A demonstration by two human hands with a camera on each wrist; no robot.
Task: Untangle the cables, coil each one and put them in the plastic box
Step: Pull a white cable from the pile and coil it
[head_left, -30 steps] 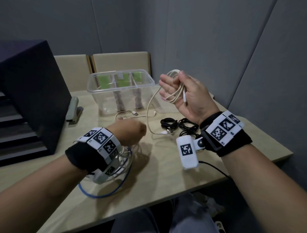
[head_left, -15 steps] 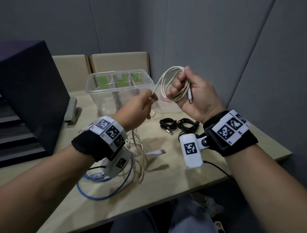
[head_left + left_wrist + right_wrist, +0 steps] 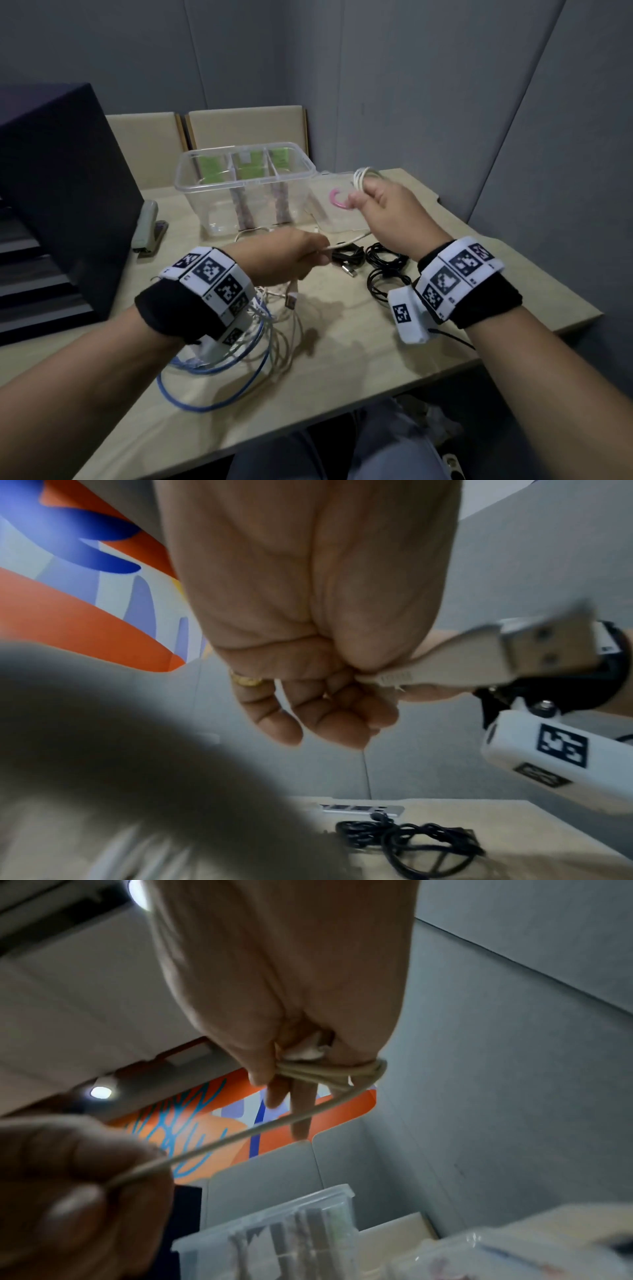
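Right grip (image 3: 383, 202) — white cable (image 3: 364, 173) coiled inside

on the table (image 3: 359, 349) the plastic box (image 3: 245, 186) stands at the back, before two chair backs (image 3: 205, 133). its lid (image 3: 337, 205) lies just to its right. a stapler (image 3: 147, 226) lies left of the box, beside a dark case (image 3: 58, 192) at the table's left edge. two coiled cables (image 3: 371, 262) lie in front of the lid. a loose tangle of cables (image 3: 239, 353) lies near the front edge, under the left wrist.
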